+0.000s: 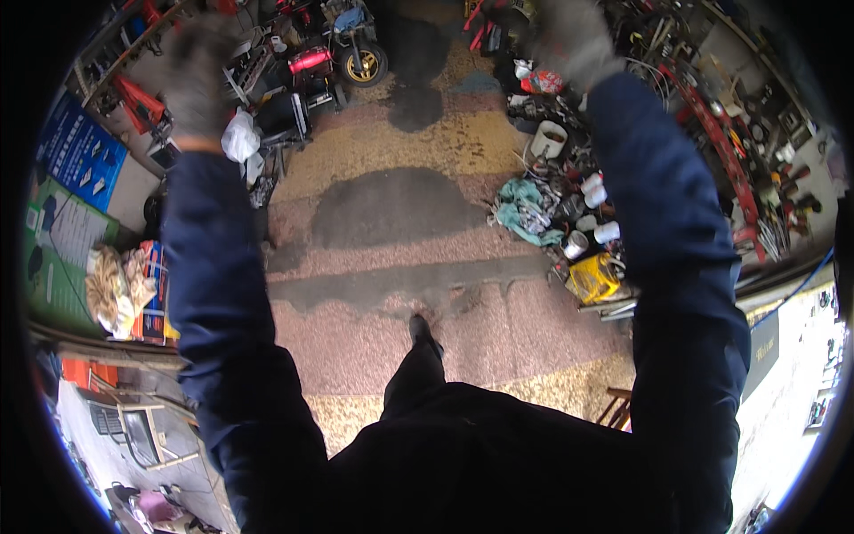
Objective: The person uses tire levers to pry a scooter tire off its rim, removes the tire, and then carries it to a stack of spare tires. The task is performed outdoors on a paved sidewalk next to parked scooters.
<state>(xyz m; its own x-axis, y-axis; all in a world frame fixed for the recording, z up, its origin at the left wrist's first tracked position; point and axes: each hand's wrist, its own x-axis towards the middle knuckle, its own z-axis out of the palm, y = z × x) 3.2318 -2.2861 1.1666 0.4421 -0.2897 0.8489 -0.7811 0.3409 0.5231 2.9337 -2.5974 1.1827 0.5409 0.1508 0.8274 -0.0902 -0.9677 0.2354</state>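
Note:
Both my arms, in dark blue sleeves, reach up and forward toward the top of the view. My left hand [197,89], in a grey work glove with an orange cuff, is raised at the upper left. My right hand [576,44], gloved in grey too, is raised at the upper right. Motion smears the fingers of both, so whether either holds anything cannot be made out. Beyond and below the left hand hangs or lies a white plastic bag [240,138]. A red and white package [540,82] shows beside the right hand.
A red motorbike [311,60] stands ahead on the stained floor [382,209]. Along the right lie a teal cloth [525,212], white cans [576,245], a yellow container [594,278] and a cluttered rack with a red rail [712,133]. Rags [116,289] sit at left; a chair [142,436] stands behind.

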